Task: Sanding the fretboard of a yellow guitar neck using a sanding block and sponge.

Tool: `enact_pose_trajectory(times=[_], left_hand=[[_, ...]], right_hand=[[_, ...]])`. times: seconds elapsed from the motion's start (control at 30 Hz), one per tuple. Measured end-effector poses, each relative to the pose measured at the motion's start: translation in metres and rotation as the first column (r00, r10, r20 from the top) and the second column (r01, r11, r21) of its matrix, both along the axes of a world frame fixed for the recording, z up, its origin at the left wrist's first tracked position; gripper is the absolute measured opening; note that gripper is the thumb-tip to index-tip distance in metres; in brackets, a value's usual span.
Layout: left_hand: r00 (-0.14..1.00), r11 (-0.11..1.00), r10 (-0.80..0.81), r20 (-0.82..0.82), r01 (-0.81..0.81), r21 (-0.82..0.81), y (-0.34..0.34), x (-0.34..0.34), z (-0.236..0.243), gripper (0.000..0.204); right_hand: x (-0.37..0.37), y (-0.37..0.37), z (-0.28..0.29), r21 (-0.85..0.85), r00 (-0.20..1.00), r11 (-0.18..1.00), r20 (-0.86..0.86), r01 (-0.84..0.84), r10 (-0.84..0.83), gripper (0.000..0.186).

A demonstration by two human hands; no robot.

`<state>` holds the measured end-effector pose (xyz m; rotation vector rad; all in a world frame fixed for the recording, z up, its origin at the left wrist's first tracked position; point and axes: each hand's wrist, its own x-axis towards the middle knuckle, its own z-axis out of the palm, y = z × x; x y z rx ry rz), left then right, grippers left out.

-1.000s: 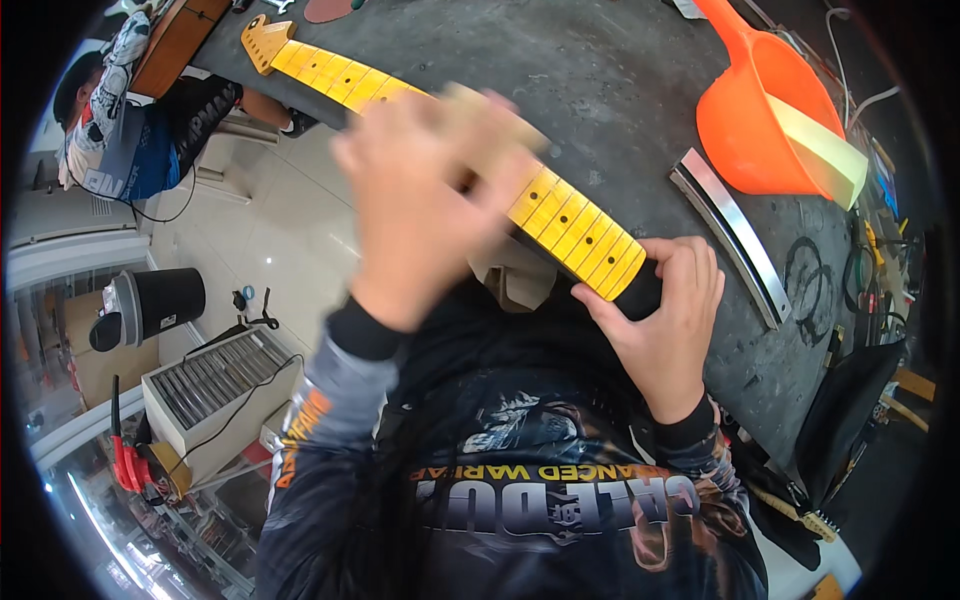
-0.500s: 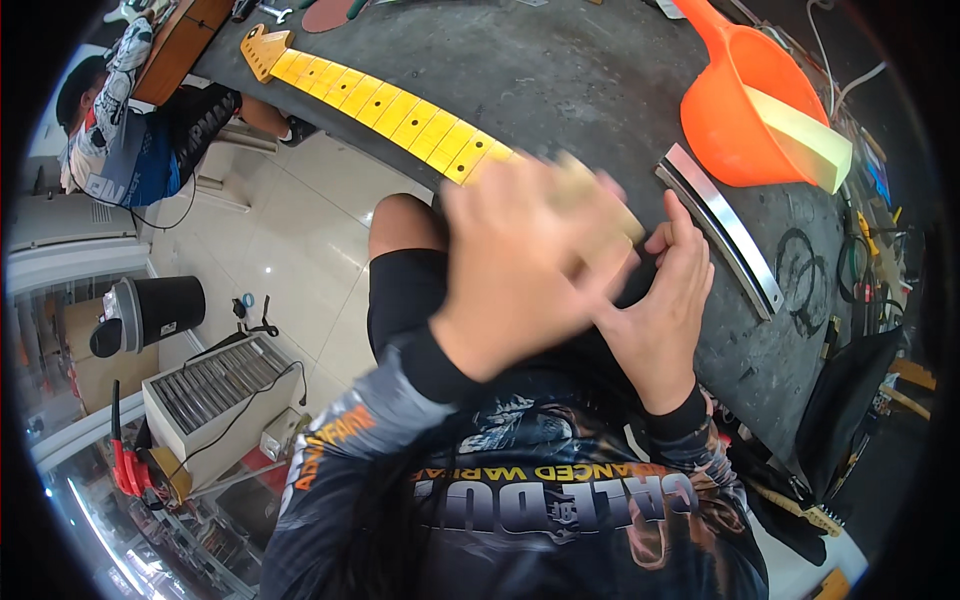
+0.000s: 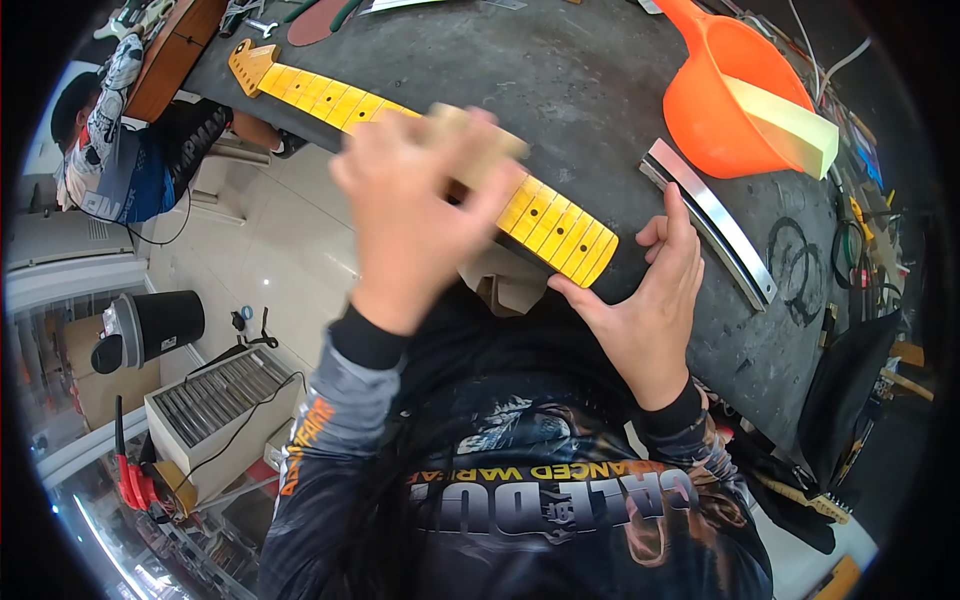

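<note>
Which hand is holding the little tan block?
The left hand: it presses the small tan block on the yellow guitar neck. The right hand, holding nothing, steadies the neck's end.

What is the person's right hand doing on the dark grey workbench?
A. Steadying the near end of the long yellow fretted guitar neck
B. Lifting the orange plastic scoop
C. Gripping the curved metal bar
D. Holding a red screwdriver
A: the right hand rests open on the dark grey workbench, thumb and fingers against the near end of the long yellow fretted guitar neck, apart from the orange plastic scoop and the curved metal bar.
</note>
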<state>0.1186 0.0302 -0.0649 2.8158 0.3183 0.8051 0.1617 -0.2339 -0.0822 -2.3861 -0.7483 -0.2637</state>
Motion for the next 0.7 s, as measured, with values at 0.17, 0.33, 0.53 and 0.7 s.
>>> enact_pose_trajectory(times=[0.17,0.33,0.53,0.7], left_hand=[[0.959,0.94,-0.273,0.072,0.282,-0.193,-0.087,-0.008,0.002,0.051],[0.999,0.999,0.041,0.011,-0.041,0.006,0.0,-0.003,0.003,0.045],[0.945,0.925,-0.324,0.042,0.326,-0.193,-0.076,-0.016,0.002,0.053],[0.997,0.999,0.028,0.066,-0.025,-0.044,0.002,-0.001,0.007,0.043]], right_hand=[[0.005,0.001,-0.018,0.022,0.999,1.0,0.03,0.023,-0.023,0.146],[0.0,-0.001,-0.005,0.038,1.0,0.999,0.008,0.022,-0.022,0.148],[0.002,0.001,-0.011,0.046,1.0,0.999,-0.002,0.019,-0.019,0.149],[-0.001,0.001,-0.001,0.024,1.0,1.0,0.002,0.002,-0.002,0.146]])
